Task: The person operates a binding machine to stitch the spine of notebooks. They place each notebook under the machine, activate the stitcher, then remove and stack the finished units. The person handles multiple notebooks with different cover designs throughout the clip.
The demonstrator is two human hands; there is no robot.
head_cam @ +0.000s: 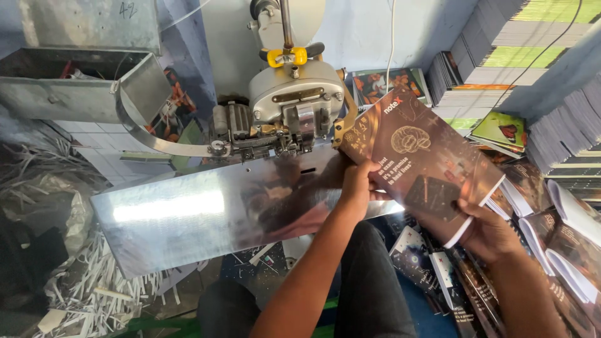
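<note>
Head view looks down on a thin brown notebook with a glossy cover point(421, 156), held tilted between both hands at the right end of a shiny sheet-metal worktop point(188, 216). Its dark brown cover carries a pale line drawing of a brain near the middle, a few short lines of light lettering toward its left edge, and a darker square panel toward the near right corner; the white page edges show along the near right side. The far left corner of the notebook sits right against the grey and brass metal machine head point(294, 106) that stands at the far edge of the worktop. The left hand point(358, 184) is closed on the notebook's left edge, thumb on top of the cover and fingers curled under, so it grips the cover firmly. The right hand point(487, 233) cups the near right corner from below, fingers bent around the spine edge, also gripping it. To the right and near, loose brown-covered notebooks point(557, 241) lie heaped, and taller stacks of notebooks point(501, 56) rise far right against the wall. White paper trimmings point(94, 285) litter the floor at the near left.
</note>
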